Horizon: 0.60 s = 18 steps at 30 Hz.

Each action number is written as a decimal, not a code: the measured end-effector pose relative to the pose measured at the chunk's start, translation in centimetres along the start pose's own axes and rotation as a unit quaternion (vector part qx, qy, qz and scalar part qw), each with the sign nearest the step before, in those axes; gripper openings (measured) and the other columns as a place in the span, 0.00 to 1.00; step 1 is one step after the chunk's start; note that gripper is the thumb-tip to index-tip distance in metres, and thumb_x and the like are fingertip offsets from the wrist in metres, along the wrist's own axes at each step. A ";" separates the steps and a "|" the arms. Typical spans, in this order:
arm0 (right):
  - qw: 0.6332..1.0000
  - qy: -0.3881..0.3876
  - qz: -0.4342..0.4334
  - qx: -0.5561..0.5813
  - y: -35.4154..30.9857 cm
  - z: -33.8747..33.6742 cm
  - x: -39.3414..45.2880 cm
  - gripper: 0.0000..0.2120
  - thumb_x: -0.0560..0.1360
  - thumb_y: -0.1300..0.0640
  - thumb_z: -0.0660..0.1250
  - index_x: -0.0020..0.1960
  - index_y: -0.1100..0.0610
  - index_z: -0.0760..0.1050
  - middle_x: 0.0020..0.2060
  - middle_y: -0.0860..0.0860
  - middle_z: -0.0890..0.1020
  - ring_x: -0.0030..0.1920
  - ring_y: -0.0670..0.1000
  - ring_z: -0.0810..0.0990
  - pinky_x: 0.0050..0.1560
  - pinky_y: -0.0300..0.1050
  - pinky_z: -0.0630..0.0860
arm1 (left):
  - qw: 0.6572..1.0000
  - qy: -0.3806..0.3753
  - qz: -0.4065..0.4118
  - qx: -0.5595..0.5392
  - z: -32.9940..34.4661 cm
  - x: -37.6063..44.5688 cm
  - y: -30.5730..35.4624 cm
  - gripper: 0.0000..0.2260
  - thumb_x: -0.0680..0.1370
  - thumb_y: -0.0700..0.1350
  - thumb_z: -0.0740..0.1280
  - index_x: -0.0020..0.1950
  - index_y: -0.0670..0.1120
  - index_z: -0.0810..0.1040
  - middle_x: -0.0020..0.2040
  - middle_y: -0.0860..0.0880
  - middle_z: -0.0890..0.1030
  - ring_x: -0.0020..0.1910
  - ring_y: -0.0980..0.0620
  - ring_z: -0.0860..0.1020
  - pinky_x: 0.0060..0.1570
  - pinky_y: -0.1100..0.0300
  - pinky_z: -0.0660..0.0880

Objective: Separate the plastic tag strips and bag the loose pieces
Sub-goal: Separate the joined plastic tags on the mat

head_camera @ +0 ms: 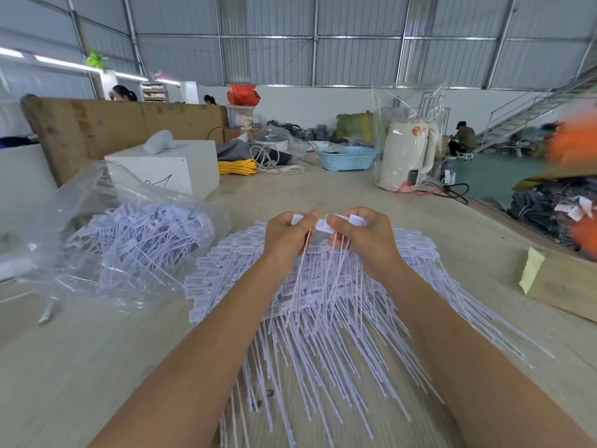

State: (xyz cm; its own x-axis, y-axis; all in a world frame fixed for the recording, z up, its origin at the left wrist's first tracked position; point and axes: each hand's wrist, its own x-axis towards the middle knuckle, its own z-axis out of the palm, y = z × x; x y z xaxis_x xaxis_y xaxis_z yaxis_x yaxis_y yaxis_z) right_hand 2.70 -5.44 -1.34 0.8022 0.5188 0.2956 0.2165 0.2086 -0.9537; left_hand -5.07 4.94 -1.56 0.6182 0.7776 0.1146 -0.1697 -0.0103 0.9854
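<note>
A short strip of white plastic tags [323, 225] is held up between both hands, just above the large fanned heap of joined tag strips [323, 302] spread on the desk [97, 350]. The flat label ends are pinched by the left hand [287, 234] on one side and by the right hand [361, 236] on the other, each grip clenched on the strip's heads, while the thin tails are left hanging down toward the heap. The step in hand is judged to be the parting of single tags from the strip.

To do it well, the pinch should be kept close to the joint between two neighbouring heads, so that the snap is taken at the link and not along a tail. A short twist or bend is likely better than a straight pull (the tails look thin and easily tangled). The tails should be kept clear of the heap below, or whole strips may be dragged up with them.

Loose pieces already lie in the clear plastic bag [122, 234], which is set open to the left, near the heap. Freed tags are best gathered in one hand and dropped in together, with the bag's mouth kept wide.
</note>
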 end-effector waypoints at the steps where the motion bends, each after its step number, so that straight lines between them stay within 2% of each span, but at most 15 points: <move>1: 1.000 0.003 -0.008 -0.009 0.0 0.0 0.0 0.08 0.70 0.64 0.73 0.36 0.62 0.74 0.28 0.55 0.78 0.26 0.52 0.77 0.42 0.56 0.79 | 1.000 -0.002 -0.005 0.011 0.0 0.0 0.0 0.09 0.73 0.47 0.73 0.37 0.45 0.77 0.26 0.51 0.76 0.25 0.55 0.71 0.27 0.64 0.68; 5: 0.990 0.003 -0.098 -0.098 0.2 0.1 -0.2 0.10 0.70 0.64 0.73 0.36 0.59 0.73 0.27 0.57 0.77 0.27 0.56 0.77 0.34 0.48 0.76 | 0.999 -0.008 -0.008 0.039 -0.2 0.0 -0.3 0.12 0.73 0.46 0.73 0.35 0.43 0.75 0.23 0.50 0.73 0.25 0.52 0.69 0.27 0.63 0.67; 8: 0.962 0.009 -0.183 -0.201 0.6 0.3 -0.4 0.07 0.70 0.63 0.72 0.37 0.61 0.74 0.33 0.59 0.79 0.36 0.61 0.79 0.38 0.54 0.77 | 0.998 -0.003 -0.007 0.069 -0.2 0.0 -0.6 0.13 0.73 0.43 0.73 0.33 0.42 0.72 0.24 0.46 0.73 0.24 0.51 0.69 0.29 0.61 0.68; 11: 0.899 0.015 -0.314 -0.306 0.7 0.6 -0.9 0.07 0.70 0.64 0.72 0.39 0.66 0.75 0.36 0.58 0.78 0.36 0.58 0.77 0.35 0.49 0.72 | 0.994 0.002 -0.009 0.105 -0.3 0.1 -0.6 0.12 0.73 0.42 0.73 0.36 0.41 0.72 0.28 0.44 0.75 0.24 0.51 0.71 0.28 0.62 0.69; 13: 0.857 0.022 -0.375 -0.353 0.3 0.6 -1.1 0.06 0.70 0.64 0.72 0.38 0.66 0.76 0.36 0.57 0.78 0.36 0.58 0.77 0.34 0.47 0.71 | 0.990 0.019 -0.003 0.142 -0.5 0.3 -0.7 0.11 0.72 0.44 0.74 0.38 0.42 0.73 0.29 0.45 0.75 0.25 0.53 0.71 0.24 0.65 0.67; 14: 0.848 0.036 -0.392 -0.355 0.0 0.6 -1.2 0.06 0.70 0.64 0.72 0.38 0.65 0.76 0.36 0.57 0.78 0.37 0.57 0.77 0.34 0.47 0.71 | 0.984 0.036 0.007 0.172 -0.8 0.5 -0.7 0.12 0.72 0.44 0.74 0.37 0.43 0.73 0.31 0.46 0.75 0.26 0.54 0.71 0.22 0.67 0.66; 15: 0.858 0.053 -0.387 -0.333 -0.4 0.6 -1.2 0.07 0.71 0.62 0.72 0.39 0.65 0.76 0.36 0.57 0.78 0.37 0.57 0.76 0.34 0.47 0.71 | 0.977 0.051 0.021 0.206 -1.1 0.5 -0.8 0.13 0.71 0.45 0.75 0.35 0.45 0.72 0.33 0.48 0.76 0.29 0.55 0.73 0.23 0.69 0.66; 16: 0.887 0.064 -0.355 -0.288 -0.9 0.6 -1.2 0.08 0.71 0.60 0.72 0.39 0.64 0.76 0.35 0.55 0.78 0.36 0.55 0.76 0.35 0.47 0.72 | 0.969 0.057 0.033 0.239 -1.4 0.6 -0.9 0.13 0.71 0.46 0.75 0.33 0.46 0.72 0.36 0.48 0.77 0.32 0.54 0.74 0.26 0.68 0.68; 18: 0.952 0.057 -0.242 -0.181 -1.9 0.6 -0.9 0.09 0.70 0.57 0.74 0.38 0.60 0.76 0.32 0.52 0.77 0.33 0.52 0.74 0.34 0.45 0.71 | 0.952 0.051 0.050 0.297 -1.7 0.6 -0.9 0.14 0.71 0.50 0.75 0.32 0.48 0.73 0.39 0.51 0.77 0.38 0.53 0.75 0.35 0.63 0.70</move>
State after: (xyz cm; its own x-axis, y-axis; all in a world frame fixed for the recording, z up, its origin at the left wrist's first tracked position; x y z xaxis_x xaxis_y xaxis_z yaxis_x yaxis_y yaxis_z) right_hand 1.24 -5.77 0.27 0.6110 0.3372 0.7162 0.7365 0.0896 -0.6705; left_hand -5.82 6.44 -2.63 0.5388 0.8107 0.2292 0.2581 -0.4178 0.8711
